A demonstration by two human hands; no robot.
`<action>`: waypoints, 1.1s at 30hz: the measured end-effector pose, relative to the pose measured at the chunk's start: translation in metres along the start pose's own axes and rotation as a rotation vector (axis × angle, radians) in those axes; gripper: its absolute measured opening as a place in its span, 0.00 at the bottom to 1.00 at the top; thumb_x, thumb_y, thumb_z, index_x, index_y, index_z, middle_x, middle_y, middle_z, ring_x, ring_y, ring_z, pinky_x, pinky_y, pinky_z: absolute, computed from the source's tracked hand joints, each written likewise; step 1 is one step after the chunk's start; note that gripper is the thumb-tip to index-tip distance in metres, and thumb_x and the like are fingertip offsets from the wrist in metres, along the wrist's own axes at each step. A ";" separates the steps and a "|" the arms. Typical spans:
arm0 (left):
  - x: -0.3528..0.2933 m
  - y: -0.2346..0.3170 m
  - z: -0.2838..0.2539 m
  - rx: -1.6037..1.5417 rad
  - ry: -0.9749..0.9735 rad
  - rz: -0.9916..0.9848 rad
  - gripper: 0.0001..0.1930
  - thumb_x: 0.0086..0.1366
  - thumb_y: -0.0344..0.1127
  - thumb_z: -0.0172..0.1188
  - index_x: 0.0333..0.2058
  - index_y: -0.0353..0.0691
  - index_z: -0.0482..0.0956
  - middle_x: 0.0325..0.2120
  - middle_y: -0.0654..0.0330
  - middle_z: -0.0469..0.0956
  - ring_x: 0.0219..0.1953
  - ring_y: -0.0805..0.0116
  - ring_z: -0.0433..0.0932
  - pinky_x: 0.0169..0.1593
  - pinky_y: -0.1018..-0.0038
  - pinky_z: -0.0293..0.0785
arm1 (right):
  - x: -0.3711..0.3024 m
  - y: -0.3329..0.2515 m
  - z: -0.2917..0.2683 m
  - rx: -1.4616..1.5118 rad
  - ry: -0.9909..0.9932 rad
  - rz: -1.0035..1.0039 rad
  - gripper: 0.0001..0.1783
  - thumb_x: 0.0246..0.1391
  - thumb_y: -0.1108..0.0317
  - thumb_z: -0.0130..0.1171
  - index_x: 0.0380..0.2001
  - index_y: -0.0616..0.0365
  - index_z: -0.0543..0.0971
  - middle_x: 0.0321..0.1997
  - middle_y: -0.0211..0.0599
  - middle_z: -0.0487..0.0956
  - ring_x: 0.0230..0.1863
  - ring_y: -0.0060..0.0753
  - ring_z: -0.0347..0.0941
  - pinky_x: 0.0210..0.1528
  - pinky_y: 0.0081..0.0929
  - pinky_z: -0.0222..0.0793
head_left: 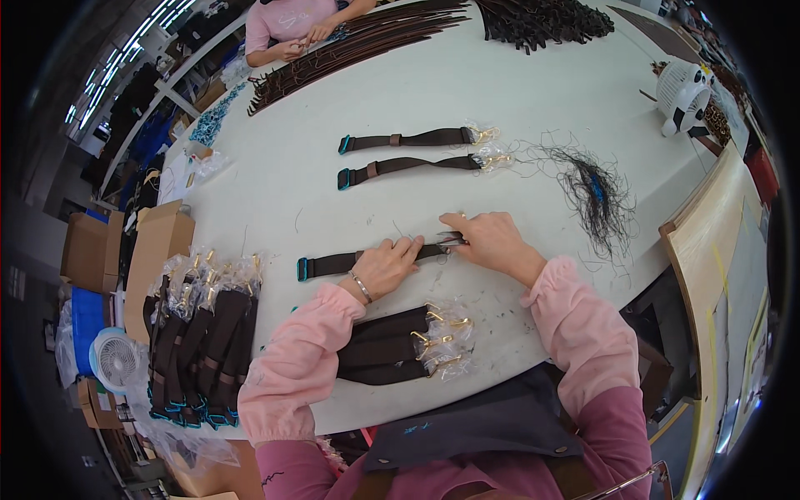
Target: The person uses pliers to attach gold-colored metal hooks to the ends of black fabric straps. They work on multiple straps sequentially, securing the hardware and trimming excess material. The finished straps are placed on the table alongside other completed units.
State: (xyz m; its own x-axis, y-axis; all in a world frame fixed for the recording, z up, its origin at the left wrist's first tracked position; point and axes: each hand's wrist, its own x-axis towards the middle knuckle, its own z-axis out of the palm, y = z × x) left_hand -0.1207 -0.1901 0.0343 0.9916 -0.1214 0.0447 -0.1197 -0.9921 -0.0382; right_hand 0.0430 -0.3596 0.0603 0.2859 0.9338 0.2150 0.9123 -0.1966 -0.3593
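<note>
A dark brown webbing strap (327,265) with a teal buckle at its left end lies across the table before me. My left hand (387,267) presses on it, fingers bent together over the webbing. At the strap's right end, my right hand (493,242) is closed around small metal thread snips (451,239), their blades close to the webbing. The hand partly hides the snips and that end of the strap. Under my left forearm, nearer me, lies a stack of similar straps (383,346) with gold hooks in clear plastic.
Two more straps (408,138) lie farther off, beside a tangle of dark thread (596,187). A large strap pile (200,350) fills the left edge near a cardboard box (162,250). A white fan (683,93) stands far right. Across the table, a person (296,29) handles long brown strips.
</note>
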 end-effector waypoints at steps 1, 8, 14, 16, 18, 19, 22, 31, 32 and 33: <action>0.000 0.001 -0.001 -0.019 -0.006 -0.002 0.29 0.57 0.44 0.55 0.54 0.38 0.61 0.36 0.58 0.67 0.31 0.63 0.71 0.27 0.70 0.74 | -0.003 0.006 0.005 -0.043 0.002 -0.038 0.24 0.42 0.60 0.60 0.45 0.50 0.73 0.21 0.34 0.77 0.22 0.41 0.75 0.24 0.34 0.67; 0.004 0.002 -0.014 -0.187 -0.130 -0.160 0.21 0.57 0.41 0.56 0.47 0.37 0.67 0.32 0.55 0.71 0.31 0.56 0.75 0.32 0.65 0.72 | -0.065 0.020 -0.003 -0.222 -0.029 -0.144 0.30 0.34 0.66 0.61 0.48 0.45 0.73 0.17 0.31 0.74 0.17 0.35 0.72 0.19 0.30 0.65; 0.032 -0.006 -0.019 -0.505 0.035 -0.191 0.13 0.55 0.35 0.58 0.37 0.37 0.70 0.24 0.55 0.74 0.30 0.56 0.75 0.32 0.63 0.69 | -0.045 0.025 -0.015 -0.019 -0.053 -0.169 0.26 0.37 0.64 0.61 0.45 0.49 0.73 0.18 0.33 0.74 0.18 0.37 0.72 0.19 0.32 0.64; 0.037 -0.004 -0.006 -0.652 -0.026 -0.193 0.13 0.54 0.34 0.59 0.37 0.37 0.70 0.25 0.55 0.74 0.29 0.57 0.74 0.32 0.64 0.69 | -0.032 0.010 -0.015 0.148 0.018 -0.070 0.21 0.38 0.64 0.61 0.41 0.52 0.74 0.18 0.34 0.75 0.19 0.38 0.73 0.21 0.34 0.65; 0.037 -0.002 0.013 -0.681 0.046 -0.160 0.15 0.51 0.32 0.62 0.37 0.39 0.68 0.23 0.56 0.73 0.27 0.59 0.73 0.32 0.66 0.68 | -0.018 -0.005 -0.004 0.045 -0.057 -0.022 0.17 0.40 0.62 0.61 0.35 0.55 0.74 0.18 0.35 0.75 0.20 0.40 0.73 0.21 0.35 0.65; 0.039 0.002 0.011 -0.694 0.013 -0.190 0.16 0.51 0.32 0.62 0.37 0.39 0.68 0.23 0.56 0.73 0.26 0.59 0.73 0.32 0.66 0.68 | -0.017 -0.006 0.002 -0.007 -0.096 0.009 0.15 0.41 0.61 0.62 0.32 0.56 0.73 0.17 0.36 0.76 0.20 0.41 0.73 0.21 0.36 0.65; 0.038 0.005 0.014 -0.697 0.045 -0.212 0.16 0.51 0.33 0.63 0.37 0.40 0.68 0.22 0.57 0.72 0.26 0.59 0.72 0.31 0.66 0.67 | -0.023 0.009 0.016 -0.014 0.061 0.026 0.15 0.42 0.59 0.62 0.26 0.57 0.71 0.16 0.36 0.76 0.19 0.42 0.73 0.21 0.37 0.65; 0.036 0.008 0.012 -0.704 0.040 -0.271 0.15 0.51 0.32 0.62 0.36 0.40 0.68 0.19 0.57 0.71 0.24 0.58 0.72 0.29 0.66 0.66 | -0.021 -0.010 0.018 -0.003 -0.058 0.015 0.12 0.39 0.67 0.59 0.27 0.58 0.69 0.16 0.41 0.75 0.18 0.45 0.72 0.22 0.39 0.65; 0.036 0.008 0.012 -0.705 0.043 -0.281 0.15 0.51 0.32 0.62 0.36 0.40 0.68 0.19 0.57 0.71 0.23 0.57 0.72 0.29 0.66 0.66 | -0.020 -0.007 0.017 0.018 -0.033 0.054 0.12 0.39 0.67 0.59 0.27 0.58 0.69 0.16 0.42 0.75 0.18 0.45 0.72 0.22 0.39 0.65; 0.036 0.008 0.012 -0.709 0.046 -0.280 0.15 0.51 0.32 0.62 0.36 0.40 0.68 0.19 0.57 0.71 0.24 0.57 0.72 0.29 0.65 0.66 | -0.019 0.000 0.015 0.038 -0.009 0.094 0.12 0.39 0.67 0.59 0.27 0.59 0.69 0.16 0.42 0.75 0.18 0.46 0.72 0.22 0.38 0.65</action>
State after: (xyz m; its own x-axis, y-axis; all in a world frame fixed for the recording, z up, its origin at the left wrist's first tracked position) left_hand -0.0856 -0.2018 0.0234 0.9884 0.1522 0.0006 0.1178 -0.7677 0.6299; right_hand 0.0330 -0.3730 0.0421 0.3669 0.9144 0.1709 0.8696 -0.2719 -0.4121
